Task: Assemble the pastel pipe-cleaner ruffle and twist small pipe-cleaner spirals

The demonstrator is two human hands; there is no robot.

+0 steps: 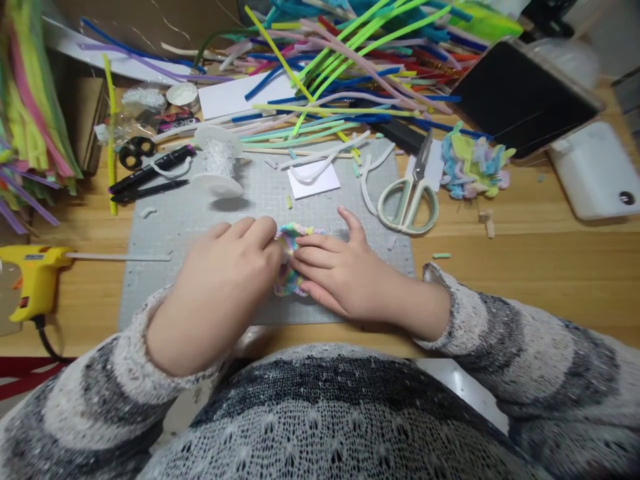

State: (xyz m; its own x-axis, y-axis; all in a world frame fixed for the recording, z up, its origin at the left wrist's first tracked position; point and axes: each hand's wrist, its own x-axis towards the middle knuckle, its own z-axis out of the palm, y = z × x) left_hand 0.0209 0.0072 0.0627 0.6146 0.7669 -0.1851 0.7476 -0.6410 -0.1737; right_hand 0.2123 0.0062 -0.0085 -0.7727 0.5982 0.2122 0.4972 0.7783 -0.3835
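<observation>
A small pastel multicoloured piece with wavy edges, looking like bent pipe cleaner (289, 285), lies on the grey cutting mat (165, 287) between my hands. My right hand (345, 270) rests flat over its right side, fingers stretched out and thumb raised apart. At its left side, my left hand (230, 267) is closed, with the fingers curled and the fingertips at the piece's middle. What those fingertips pinch is mostly hidden; a whitish bit shows beside them. Beyond the hands lie a white card (315, 181) with a white pipe cleaner strip on it.
White-handled scissors (413, 193) lie at right, near a pastel wavy bundle (473, 160), a dark tablet (525, 97) and a white power bank (595, 170). Left are a yellow glue gun (37, 277), a thread spool (219, 163) and black markers (150, 172). Pipe cleaners (350, 53) pile at the back.
</observation>
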